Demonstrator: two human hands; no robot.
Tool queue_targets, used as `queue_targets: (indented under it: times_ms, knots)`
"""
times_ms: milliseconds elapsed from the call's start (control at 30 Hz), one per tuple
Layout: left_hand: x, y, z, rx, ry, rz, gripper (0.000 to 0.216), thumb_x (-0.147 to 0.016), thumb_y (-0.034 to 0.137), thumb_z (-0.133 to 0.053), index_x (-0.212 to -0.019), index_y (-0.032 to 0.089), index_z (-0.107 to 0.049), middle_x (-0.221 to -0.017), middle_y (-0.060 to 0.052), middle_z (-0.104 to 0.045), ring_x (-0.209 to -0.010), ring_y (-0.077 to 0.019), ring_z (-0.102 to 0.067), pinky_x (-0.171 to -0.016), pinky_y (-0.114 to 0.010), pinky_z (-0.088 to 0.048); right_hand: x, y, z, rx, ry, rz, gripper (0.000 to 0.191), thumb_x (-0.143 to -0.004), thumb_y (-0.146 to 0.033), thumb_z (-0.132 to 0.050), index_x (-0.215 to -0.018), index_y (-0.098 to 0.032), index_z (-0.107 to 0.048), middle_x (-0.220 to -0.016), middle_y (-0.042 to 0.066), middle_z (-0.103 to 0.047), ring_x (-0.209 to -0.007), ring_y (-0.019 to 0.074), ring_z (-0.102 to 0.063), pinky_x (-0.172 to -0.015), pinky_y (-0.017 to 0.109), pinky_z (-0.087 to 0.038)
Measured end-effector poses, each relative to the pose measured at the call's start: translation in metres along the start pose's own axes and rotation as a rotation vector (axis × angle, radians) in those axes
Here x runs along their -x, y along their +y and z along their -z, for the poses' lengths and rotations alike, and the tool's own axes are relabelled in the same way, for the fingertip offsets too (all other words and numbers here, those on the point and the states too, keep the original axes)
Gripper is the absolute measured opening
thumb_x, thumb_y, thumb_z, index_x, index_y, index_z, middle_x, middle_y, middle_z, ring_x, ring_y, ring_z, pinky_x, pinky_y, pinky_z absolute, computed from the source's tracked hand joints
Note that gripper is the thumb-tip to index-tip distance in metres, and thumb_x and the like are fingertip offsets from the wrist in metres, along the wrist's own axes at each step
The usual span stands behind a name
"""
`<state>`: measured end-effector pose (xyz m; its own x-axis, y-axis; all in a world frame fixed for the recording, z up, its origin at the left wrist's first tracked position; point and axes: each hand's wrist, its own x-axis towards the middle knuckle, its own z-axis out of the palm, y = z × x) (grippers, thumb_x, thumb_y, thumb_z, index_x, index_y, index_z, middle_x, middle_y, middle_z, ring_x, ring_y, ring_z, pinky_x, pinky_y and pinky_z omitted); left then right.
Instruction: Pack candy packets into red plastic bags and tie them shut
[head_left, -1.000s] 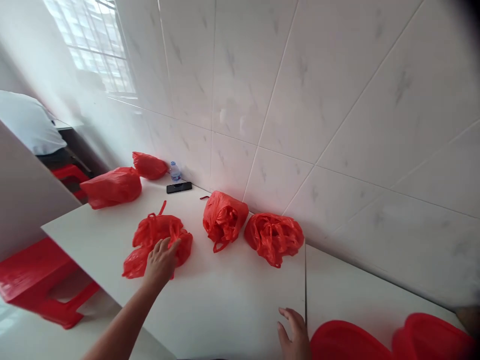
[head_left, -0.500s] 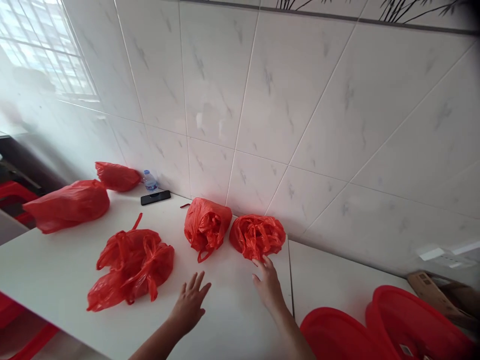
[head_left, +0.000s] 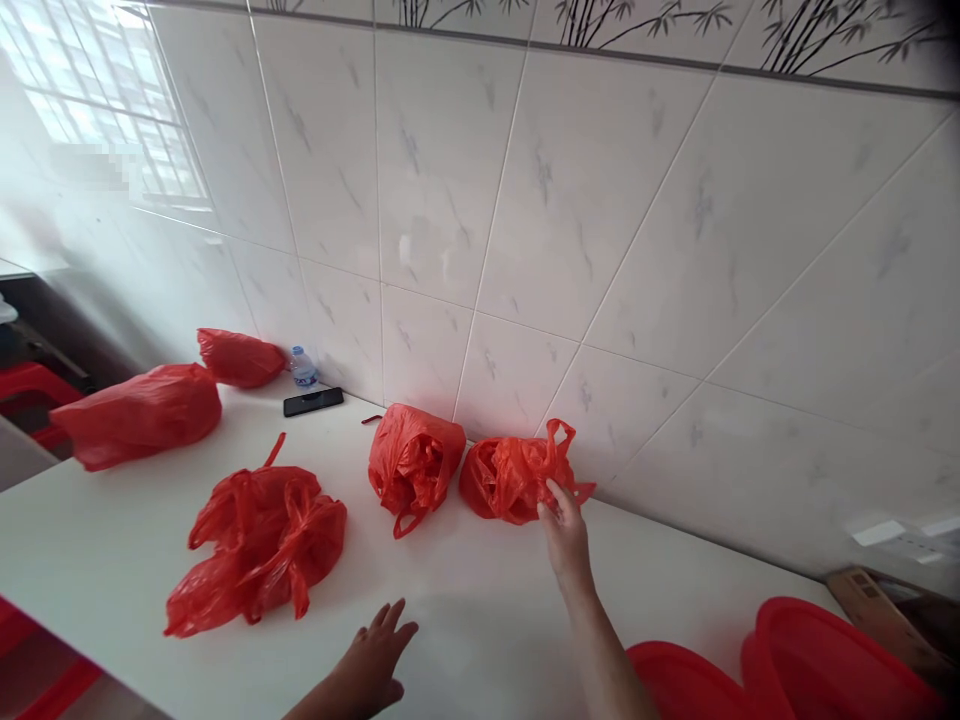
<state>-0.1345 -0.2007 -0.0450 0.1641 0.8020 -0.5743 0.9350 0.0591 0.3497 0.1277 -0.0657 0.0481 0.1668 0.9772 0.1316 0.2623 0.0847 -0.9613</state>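
Observation:
My right hand (head_left: 564, 525) reaches forward and pinches the handle of a red plastic bag (head_left: 514, 478) that sits against the tiled wall; the handle is pulled up. My left hand (head_left: 375, 660) rests low on the white table (head_left: 480, 610), fingers spread, holding nothing. Another red bag (head_left: 412, 462) stands just left of the gripped one. A flatter heap of red bags (head_left: 259, 540) lies further left, near the table's front.
Two more red bags (head_left: 139, 412) (head_left: 238, 357) lie at the far left, with a small water bottle (head_left: 302, 366) and a black phone (head_left: 313, 401) by the wall. Red round lids or basins (head_left: 817, 660) sit at the lower right. Red stools (head_left: 30, 385) stand beyond the table's left end.
My left hand left the heap of bags and drew back to the table's near edge. My right hand moved forward to the rightmost bag and took hold of its handle, lifting it.

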Motion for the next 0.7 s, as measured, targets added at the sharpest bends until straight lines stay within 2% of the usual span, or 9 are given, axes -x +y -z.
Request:
queue_targets:
  times_ms: [167,233,300,367,433,500,567,633,700]
  knots:
    - [-0.003,0.019,0.012,0.431,0.039,-0.165,0.086,-0.063,0.020,-0.067,-0.144,0.020,-0.038,-0.155,-0.016,-0.030,-0.140,-0.0302,-0.031,-0.111,-0.042,-0.030,0.035,-0.026,0.020,-0.169,-0.049,-0.127,0.050,-0.083,-0.048,-0.058,-0.128,-0.026,-0.055,-0.142,0.007,-0.050,-0.133,0.0251,-0.043,-0.111,0.043,-0.035]
    - [-0.003,0.034,0.019,0.727,0.049,-0.273,0.098,-0.067,0.037,-0.071,-0.150,0.022,-0.022,-0.152,-0.019,-0.033,-0.134,-0.0311,-0.040,-0.104,-0.043,-0.039,0.059,-0.026,0.022,-0.178,-0.109,-0.158,0.048,-0.084,-0.049,-0.057,-0.127,-0.028,-0.056,-0.142,0.007,-0.050,-0.133,0.0251,-0.044,-0.111,0.042,-0.035]
    - [-0.002,0.050,0.024,0.956,0.135,-0.365,0.112,-0.069,0.052,-0.071,-0.152,0.025,-0.001,-0.153,-0.021,-0.028,-0.130,-0.0327,-0.044,-0.095,-0.043,-0.047,0.084,-0.020,0.022,-0.182,-0.187,-0.183,0.048,-0.084,-0.049,-0.058,-0.127,-0.028,-0.057,-0.143,0.007,-0.049,-0.133,0.0255,-0.043,-0.110,0.041,-0.037]
    - [-0.001,0.065,0.028,1.002,0.298,-0.456,0.122,-0.064,0.057,-0.074,-0.151,0.028,0.007,-0.156,-0.020,-0.018,-0.132,-0.0351,-0.039,-0.093,-0.044,-0.047,0.109,-0.011,0.018,-0.186,-0.253,-0.196,0.047,-0.083,-0.048,-0.059,-0.125,-0.027,-0.058,-0.142,0.008,-0.049,-0.132,0.0259,-0.045,-0.108,0.040,-0.040]
    - [-0.001,0.078,0.030,0.884,0.415,-0.530,0.131,-0.052,0.051,-0.084,-0.152,0.027,-0.003,-0.157,-0.018,-0.011,-0.137,-0.0388,-0.030,-0.098,-0.046,-0.043,0.130,-0.001,0.013,-0.195,-0.315,-0.200,0.046,-0.083,-0.047,-0.060,-0.123,-0.026,-0.061,-0.139,0.009,-0.052,-0.127,0.0260,-0.050,-0.104,0.038,-0.044]
    - [-0.001,0.087,0.030,0.743,0.432,-0.516,0.112,-0.048,0.038,-0.086,-0.145,0.024,-0.032,-0.153,-0.017,-0.024,-0.133,-0.0393,-0.035,-0.097,-0.044,-0.043,0.144,0.009,0.010,-0.194,-0.348,-0.197,0.043,-0.082,-0.046,-0.060,-0.118,-0.024,-0.063,-0.130,0.010,-0.058,-0.120,0.0257,-0.055,-0.099,0.036,-0.048]
    - [-0.002,0.089,0.032,0.665,0.407,-0.453,0.056,-0.061,0.028,-0.076,-0.115,0.022,-0.063,-0.130,-0.013,-0.053,-0.113,-0.0332,-0.055,-0.087,-0.039,-0.047,0.152,0.017,0.011,-0.146,-0.303,-0.211,0.037,-0.081,-0.046,-0.059,-0.108,-0.021,-0.067,-0.116,0.011,-0.064,-0.108,0.0253,-0.062,-0.091,0.035,-0.052]
    - [-0.004,0.085,0.035,0.658,0.408,-0.399,0.011,-0.072,0.021,-0.059,-0.079,0.021,-0.068,-0.095,-0.007,-0.064,-0.085,-0.0240,-0.061,-0.076,-0.034,-0.046,0.152,0.025,0.018,-0.058,-0.171,-0.252,0.032,-0.079,-0.045,-0.058,-0.095,-0.019,-0.069,-0.100,0.010,-0.069,-0.094,0.0248,-0.065,-0.083,0.035,-0.053]
    - [-0.006,0.076,0.041,0.684,0.442,-0.347,0.015,-0.073,0.016,-0.050,-0.063,0.020,-0.061,-0.077,-0.003,-0.061,-0.073,-0.0197,-0.058,-0.071,-0.032,-0.043,0.149,0.032,0.031,0.030,-0.014,-0.294,0.029,-0.077,-0.044,-0.056,-0.088,-0.019,-0.067,-0.091,0.009,-0.069,-0.087,0.0251,-0.066,-0.079,0.036,-0.054]
